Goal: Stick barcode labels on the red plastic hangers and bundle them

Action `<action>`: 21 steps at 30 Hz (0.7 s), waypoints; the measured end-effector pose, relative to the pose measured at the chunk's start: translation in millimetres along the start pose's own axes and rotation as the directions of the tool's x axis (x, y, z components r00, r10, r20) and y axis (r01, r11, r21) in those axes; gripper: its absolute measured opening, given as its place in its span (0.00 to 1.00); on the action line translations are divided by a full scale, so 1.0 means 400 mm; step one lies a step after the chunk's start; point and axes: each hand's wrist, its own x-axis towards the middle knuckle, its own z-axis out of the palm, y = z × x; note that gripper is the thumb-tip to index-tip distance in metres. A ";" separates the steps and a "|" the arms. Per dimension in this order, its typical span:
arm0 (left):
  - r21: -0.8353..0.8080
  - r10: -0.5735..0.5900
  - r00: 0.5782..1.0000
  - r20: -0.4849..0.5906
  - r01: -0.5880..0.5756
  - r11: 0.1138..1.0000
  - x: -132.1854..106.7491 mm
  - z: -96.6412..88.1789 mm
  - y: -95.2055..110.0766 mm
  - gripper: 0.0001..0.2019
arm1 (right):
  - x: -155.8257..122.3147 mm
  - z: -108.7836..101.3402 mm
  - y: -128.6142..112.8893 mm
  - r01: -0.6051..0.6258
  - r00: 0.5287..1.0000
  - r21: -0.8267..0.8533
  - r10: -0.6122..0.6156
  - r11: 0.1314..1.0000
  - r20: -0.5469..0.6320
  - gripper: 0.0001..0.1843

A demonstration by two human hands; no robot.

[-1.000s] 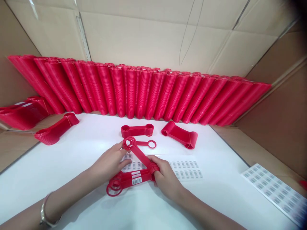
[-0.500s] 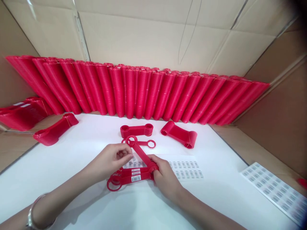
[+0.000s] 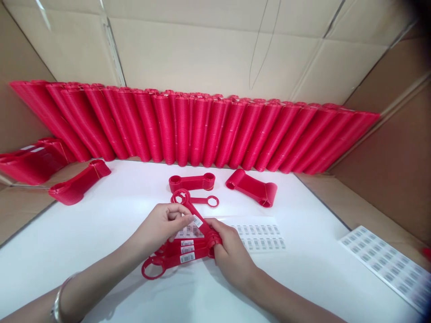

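My right hand (image 3: 234, 249) grips the ring ends of several flat red plastic ring wrenches (image 3: 201, 254), fanned out to the left. Lower ones carry white barcode labels on their handles. One wrench (image 3: 206, 230) points up and away from the rest. On its handle lies a barcode sticker (image 3: 197, 221), with the pinched thumb and fingertips of my left hand (image 3: 161, 228) at its left edge. Under both hands is a sheet of barcode stickers (image 3: 262, 231), partly hidden. A single loose wrench (image 3: 200, 201) lies just beyond, its left ring overlapped in view.
Banded bundles of red wrenches lie on the white table: one at centre (image 3: 191, 182), one right (image 3: 252, 188), one left (image 3: 81, 181). Tall red stacks (image 3: 195, 130) line the cardboard wall (image 3: 202, 54). Another label sheet (image 3: 387, 264) lies at right.
My left hand has moved slightly right, bringing the barcode sticker onto the raised wrench's handle. The fanned wrenches have shifted a little left and down.
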 end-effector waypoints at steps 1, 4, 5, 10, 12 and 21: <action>0.005 -0.002 1.000 0.002 0.002 1.000 0.000 0.000 0.000 0.13 | -0.001 0.000 -0.001 0.002 1.000 0.000 -0.002 1.000 0.002 0.30; 0.017 -0.011 1.000 0.008 0.011 1.000 0.000 0.000 0.002 0.13 | -0.003 0.000 -0.001 0.003 1.000 -0.003 -0.003 1.000 0.005 0.31; 0.019 -0.008 1.000 0.007 0.008 1.000 0.000 0.000 0.002 0.13 | -0.004 0.000 -0.001 0.005 1.000 -0.004 -0.005 1.000 0.004 0.32; 0.023 0.047 0.999 0.000 -0.047 0.999 0.001 0.004 0.002 0.12 | -0.005 0.001 -0.002 0.022 1.000 -0.011 -0.021 1.000 0.004 0.32; 0.056 0.075 0.997 0.004 -0.075 0.996 -0.001 0.005 -0.001 0.13 | -0.005 0.000 -0.001 0.023 1.000 -0.012 -0.022 1.000 0.004 0.32; 0.929 0.820 0.565 0.097 -0.347 0.129 -0.005 0.016 -0.044 0.13 | -0.007 0.006 0.000 0.112 0.993 -0.054 -0.110 0.992 0.034 0.30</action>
